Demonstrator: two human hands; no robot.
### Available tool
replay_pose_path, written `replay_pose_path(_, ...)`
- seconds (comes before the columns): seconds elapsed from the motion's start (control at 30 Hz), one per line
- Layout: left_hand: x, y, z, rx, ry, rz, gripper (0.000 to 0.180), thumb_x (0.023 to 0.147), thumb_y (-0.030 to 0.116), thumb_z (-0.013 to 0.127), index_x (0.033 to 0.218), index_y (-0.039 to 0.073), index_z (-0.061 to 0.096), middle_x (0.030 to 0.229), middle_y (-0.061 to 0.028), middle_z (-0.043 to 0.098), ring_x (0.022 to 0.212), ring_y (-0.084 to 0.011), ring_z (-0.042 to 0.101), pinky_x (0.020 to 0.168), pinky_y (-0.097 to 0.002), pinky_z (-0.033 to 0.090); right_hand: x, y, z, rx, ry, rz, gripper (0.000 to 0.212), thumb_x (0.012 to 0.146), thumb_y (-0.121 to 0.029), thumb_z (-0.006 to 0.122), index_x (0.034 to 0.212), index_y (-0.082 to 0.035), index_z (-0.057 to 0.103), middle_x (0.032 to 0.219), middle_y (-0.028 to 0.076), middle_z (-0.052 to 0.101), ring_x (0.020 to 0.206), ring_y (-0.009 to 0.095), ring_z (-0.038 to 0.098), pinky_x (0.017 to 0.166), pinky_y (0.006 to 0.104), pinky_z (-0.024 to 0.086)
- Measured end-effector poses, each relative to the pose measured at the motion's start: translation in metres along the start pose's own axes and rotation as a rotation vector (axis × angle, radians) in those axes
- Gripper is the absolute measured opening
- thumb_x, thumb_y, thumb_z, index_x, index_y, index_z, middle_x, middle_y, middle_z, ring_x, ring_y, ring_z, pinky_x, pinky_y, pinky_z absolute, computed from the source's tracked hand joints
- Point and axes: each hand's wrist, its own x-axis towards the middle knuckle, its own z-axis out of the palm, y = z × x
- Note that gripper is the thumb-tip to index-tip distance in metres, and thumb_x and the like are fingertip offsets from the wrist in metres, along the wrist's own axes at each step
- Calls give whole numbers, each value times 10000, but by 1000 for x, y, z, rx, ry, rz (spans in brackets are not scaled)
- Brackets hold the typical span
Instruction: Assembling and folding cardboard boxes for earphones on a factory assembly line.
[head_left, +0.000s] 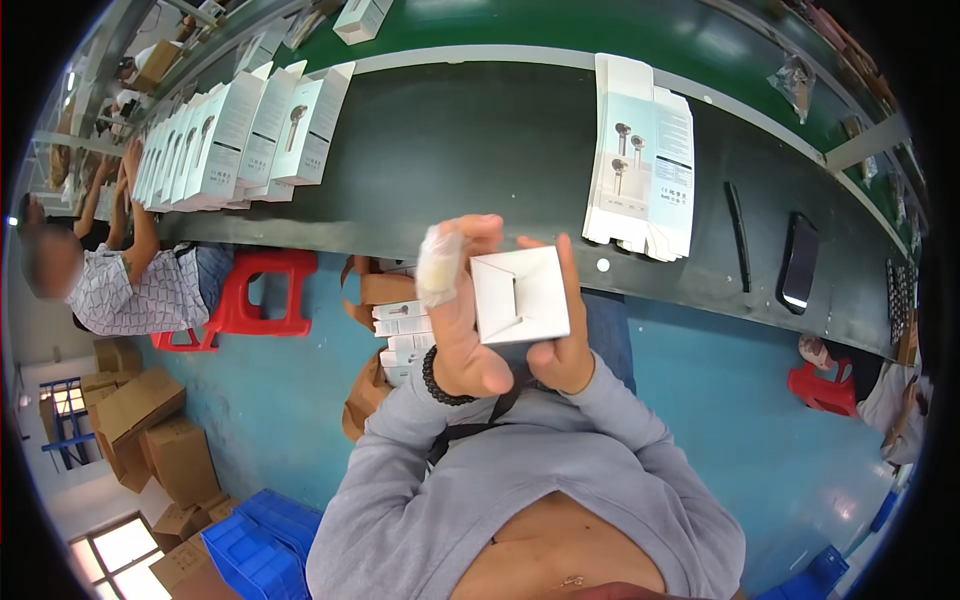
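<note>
A small white carton (538, 290) is between my two hands in front of my chest, its closed, folded end facing up. My left hand (458, 335) lies along the carton's left side, the thumb held near its lower corner. One of its fingers has a white wrapping (438, 265), and a dark beaded bracelet (432, 380) circles the wrist. My right hand (568, 355) grips the right side, with fingers behind the carton and the thumb at the lower edge. Beyond them on the dark bench lies a stack of flat printed cartons (640, 170) with earphone pictures.
Several upright printed boxes (225, 140) stand in a row at the bench's left. A black pen (738, 235) and a phone (798, 262) lie at right. A seated co-worker (140, 280) is at left near a red stool (265, 290). Open brown cartons (392, 288) holding boxes stand below the bench.
</note>
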Motion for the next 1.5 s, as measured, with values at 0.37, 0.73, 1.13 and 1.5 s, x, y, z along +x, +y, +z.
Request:
replay_pose_path(0.37, 39, 32, -54, 384, -493, -297, 784, 744, 306, 677, 1336, -26, 286, 1325, -203, 361, 1132, -283, 442, 920, -363, 372, 26, -20, -12, -120, -274, 94, 1065, 640, -454, 753, 1393, -1, 151, 1269, 238, 398, 1120, 395, 442, 937, 405, 351)
replay_pose_path(0.73, 95, 27, -168, 381, 375, -30, 895, 711, -15, 671, 1390, 35, 90, 1264, -151, 366, 1198, -248, 375, 973, -361, 338, 62, -24, -89, -875, -198, -75, 707, 636, -412, 730, 1221, -79, 513, 1301, 181, 402, 1191, 376, 378, 963, 422, 322)
replay_pose_path(1.13, 82, -103, -227, 1206, 721, -116, 853, 679, 282, 759, 1323, -11, 284, 1150, -150, 357, 987, -241, 389, 875, -362, 346, 64, -3, -110, -1081, -407, -90, 390, 608, -202, 738, 979, -116, 654, 1145, 160, 505, 942, 306, 474, 789, 389, 430)
replay_pose_path(1.5, 59, -32, -89, 953, -106, 320, 1001, 523, 416, 830, 1310, 140, 278, 1298, -164, 278, 1211, -341, 279, 988, -502, 235, 64, -64, -107, -652, 150, -440, 152, 812, -94, 609, 914, 18, 632, 759, 104, 533, 619, 199, 499, 546, 266, 385)
